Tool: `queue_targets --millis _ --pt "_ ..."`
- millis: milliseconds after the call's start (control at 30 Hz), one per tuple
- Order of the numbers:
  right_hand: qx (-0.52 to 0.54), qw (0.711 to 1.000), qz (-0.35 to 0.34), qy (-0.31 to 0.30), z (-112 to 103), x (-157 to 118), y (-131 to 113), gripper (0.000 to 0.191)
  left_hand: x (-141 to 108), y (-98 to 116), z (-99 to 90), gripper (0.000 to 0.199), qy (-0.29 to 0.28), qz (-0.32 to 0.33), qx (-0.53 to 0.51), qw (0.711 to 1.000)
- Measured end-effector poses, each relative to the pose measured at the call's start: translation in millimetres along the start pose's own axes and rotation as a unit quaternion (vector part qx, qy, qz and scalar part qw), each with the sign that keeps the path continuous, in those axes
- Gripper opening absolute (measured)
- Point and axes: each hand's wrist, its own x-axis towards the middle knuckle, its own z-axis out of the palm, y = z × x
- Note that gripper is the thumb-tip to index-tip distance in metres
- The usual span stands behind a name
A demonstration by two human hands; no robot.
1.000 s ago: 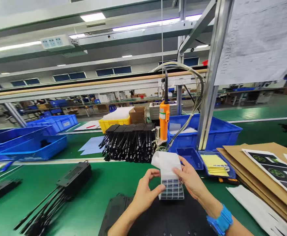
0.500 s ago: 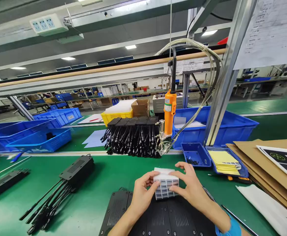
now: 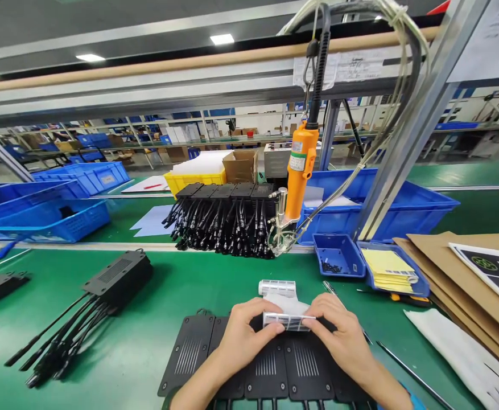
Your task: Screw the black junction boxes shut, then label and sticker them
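Observation:
A strip of printed labels [image 3: 289, 323] on white backing paper is pinched between both hands. My left hand [image 3: 246, 332] grips its left end with thumb and fingers. At the right end, my right hand [image 3: 339, 328] pinches it the same way. The strip's far end curls into a label roll [image 3: 277, 288] just beyond the fingers. Beneath my hands lies a row of black slotted housings [image 3: 266, 367], partly covered by my hands and forearms.
Left on the green bench lies a black box with cables [image 3: 119, 276]. An orange power tool [image 3: 301, 171] hangs before a stack of cabled boxes [image 3: 221, 222]. At right are a small blue screw bin [image 3: 338, 256], yellow papers [image 3: 388, 267], cardboard sheets [image 3: 437, 279] and a thin rod [image 3: 411, 373].
The label sheet, earlier facing me nearly flat, now bends over with its far end curled. Both hands stay on it, lower down. The view has shifted downward.

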Motion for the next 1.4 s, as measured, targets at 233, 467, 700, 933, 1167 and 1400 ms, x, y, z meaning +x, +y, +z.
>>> queue_targets --millis 233,467,700,933,1167,1400 --pt "-0.069 0.994 -0.081 -0.025 -3 -1 -2 0.018 -1 -5 1.8 0.012 0.002 -0.031 -0.059 0.998" --pt "-0.078 0.993 -0.088 -0.004 -11 0 -4 0.015 -4 -7 0.7 0.012 0.02 -0.067 -0.04 0.997" --pt "-0.099 0.98 -0.174 -0.016 -19 5 -12 0.012 -1 -9 1.2 0.015 0.02 -0.111 -0.039 0.993" --pt "-0.033 0.997 -0.058 -0.031 -6 -1 -8 0.032 -4 -9 7.0 0.009 0.01 -0.066 -0.003 0.998" --pt "-0.033 0.998 -0.053 -0.016 0 -6 -6 0.025 -6 -10 9.2 0.008 -0.004 -0.017 -0.023 1.0" --pt "-0.073 0.993 -0.09 -0.002 -2 -4 -7 0.029 -6 -7 8.5 0.008 0.002 -0.058 -0.004 0.998"
